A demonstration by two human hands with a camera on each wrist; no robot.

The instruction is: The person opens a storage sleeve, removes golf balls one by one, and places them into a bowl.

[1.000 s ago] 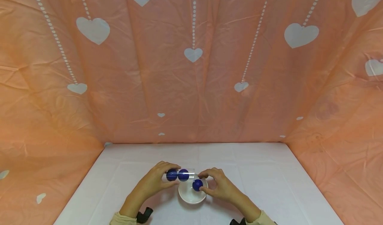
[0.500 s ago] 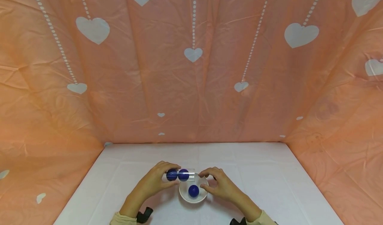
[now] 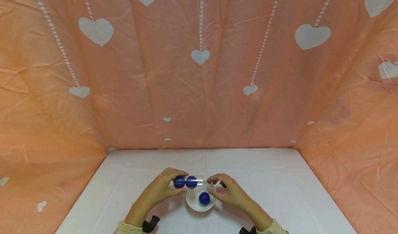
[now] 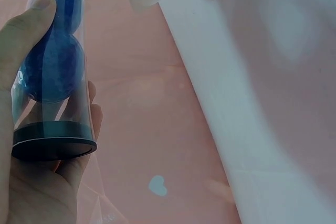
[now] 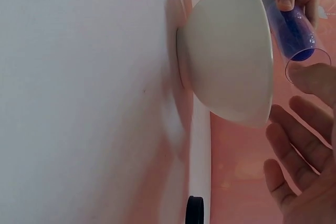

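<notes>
A clear tube (image 3: 200, 182) with two blue balls (image 3: 185, 182) inside is held sideways above the counter (image 3: 258, 171), its mouth by the rim of a white bowl (image 3: 199, 210). The fingers of the left hand (image 3: 164, 185) are wrapped around it near its black cap (image 4: 55, 142). A third blue ball (image 3: 204, 198) sits in the bowl. At the bowl's right side, the right hand (image 3: 229, 191) has its fingers and thumb spread apart, holding nothing. The counter is covered in white, faintly creased, with soft shadows around the bowl. Behind it and on both sides rise wrinkled peach-orange sheets (image 3: 174, 89), printed with pale hearts (image 3: 200, 57), some hanging from dotted lines.
</notes>
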